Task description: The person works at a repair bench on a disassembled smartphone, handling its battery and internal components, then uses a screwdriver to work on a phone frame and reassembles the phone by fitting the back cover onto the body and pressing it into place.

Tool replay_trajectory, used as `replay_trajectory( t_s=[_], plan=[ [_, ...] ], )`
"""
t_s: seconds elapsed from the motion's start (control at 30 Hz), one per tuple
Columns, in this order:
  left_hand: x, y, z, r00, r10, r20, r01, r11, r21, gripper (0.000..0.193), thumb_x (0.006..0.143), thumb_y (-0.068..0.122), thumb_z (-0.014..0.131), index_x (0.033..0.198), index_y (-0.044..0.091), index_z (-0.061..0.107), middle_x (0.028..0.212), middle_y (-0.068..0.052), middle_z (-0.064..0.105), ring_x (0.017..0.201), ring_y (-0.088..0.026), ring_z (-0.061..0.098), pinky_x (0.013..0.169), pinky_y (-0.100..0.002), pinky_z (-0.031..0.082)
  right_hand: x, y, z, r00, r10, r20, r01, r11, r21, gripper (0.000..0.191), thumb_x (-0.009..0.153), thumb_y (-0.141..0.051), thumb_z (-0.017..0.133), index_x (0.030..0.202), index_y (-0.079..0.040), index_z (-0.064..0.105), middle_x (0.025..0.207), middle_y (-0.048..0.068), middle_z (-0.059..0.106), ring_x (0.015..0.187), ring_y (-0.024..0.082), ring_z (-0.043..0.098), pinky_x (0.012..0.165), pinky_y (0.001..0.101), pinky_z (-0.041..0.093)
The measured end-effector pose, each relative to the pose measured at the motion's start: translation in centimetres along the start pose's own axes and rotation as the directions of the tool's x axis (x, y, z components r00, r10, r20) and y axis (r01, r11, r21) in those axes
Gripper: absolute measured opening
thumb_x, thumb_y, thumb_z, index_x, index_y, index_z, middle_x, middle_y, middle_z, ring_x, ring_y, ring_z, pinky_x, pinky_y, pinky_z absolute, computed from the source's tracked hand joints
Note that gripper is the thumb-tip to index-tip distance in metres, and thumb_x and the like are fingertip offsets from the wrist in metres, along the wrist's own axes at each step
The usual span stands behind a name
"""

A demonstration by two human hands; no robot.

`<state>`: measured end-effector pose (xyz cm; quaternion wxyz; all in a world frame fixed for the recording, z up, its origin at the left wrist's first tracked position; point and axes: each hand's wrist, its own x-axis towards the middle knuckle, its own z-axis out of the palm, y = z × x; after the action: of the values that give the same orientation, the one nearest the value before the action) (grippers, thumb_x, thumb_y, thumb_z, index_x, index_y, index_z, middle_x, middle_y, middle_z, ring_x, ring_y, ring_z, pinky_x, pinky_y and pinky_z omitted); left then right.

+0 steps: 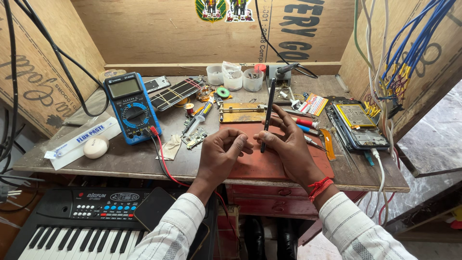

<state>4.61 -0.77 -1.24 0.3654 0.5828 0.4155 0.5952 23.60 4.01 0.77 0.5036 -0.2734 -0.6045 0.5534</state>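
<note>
A thin black tool [267, 115] is held upright in the right hand [288, 147]. The fingers are closed around its lower end, and its top is pointed up and away from the person. The left hand [222, 151] is curled into a loose fist just beside the right hand. Whether something small is pinched in it cannot be told. Both hands are kept over a red mat [260, 166] that is laid on the wooden counter [120, 163]. A red thread band [319, 187] is worn on the right wrist.

Just behind the hands, a yellow metal holder [240, 113] is seen. To the right of it, an opened phone [361, 126] with its inside parts showing is laid flat. An orange strip [328, 143] is placed between the phone and the right hand.

To the left, a blue meter [131, 107] with a dial is set on the counter, and a red wire [161, 154] is run from it towards the person. A small green board [195, 137] is laid near the left hand. A white round thing [96, 147] is set farther left. Three white cups [233, 78] are lined up at the back. A black keyboard [72, 221] with white keys is kept below the counter.
</note>
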Motion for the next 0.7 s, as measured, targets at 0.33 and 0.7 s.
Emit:
replay_trajectory(
  t_s=[0.33, 0.7],
  plan=[
    [0.12, -0.09, -0.22, 0.999, 0.049, 0.010, -0.048, 0.998, -0.035, 0.006, 0.095, 0.000, 0.055, 0.098, 0.005, 0.053, 0.088, -0.009, 0.079, 0.081, -0.014, 0.079, 0.067, -0.025, 0.060, 0.04, 0.05, -0.04, 1.000, -0.005, 0.009, 0.005, 1.000, -0.028, 0.082, 0.089, -0.010, 0.071, 0.160, -0.005, 0.030, 0.143, 0.020, 0.055, 0.105, 0.020, 0.072, 0.085, 0.0301, 0.062],
    [0.05, -0.74, -0.15, 0.998, 0.062, 0.010, -0.062, 0.998, -0.026, 0.011, 0.099, 0.001, 0.052, 0.101, 0.004, 0.062, 0.089, -0.006, 0.078, 0.082, -0.013, 0.078, 0.067, -0.025, 0.060, 0.07, 0.02, -0.04, 1.000, 0.000, 0.009, 0.000, 1.000, -0.029, 0.081, 0.089, -0.010, 0.071, 0.159, -0.005, 0.030, 0.143, 0.020, 0.055, 0.106, 0.020, 0.072, 0.085, 0.0300, 0.062]
  ],
)
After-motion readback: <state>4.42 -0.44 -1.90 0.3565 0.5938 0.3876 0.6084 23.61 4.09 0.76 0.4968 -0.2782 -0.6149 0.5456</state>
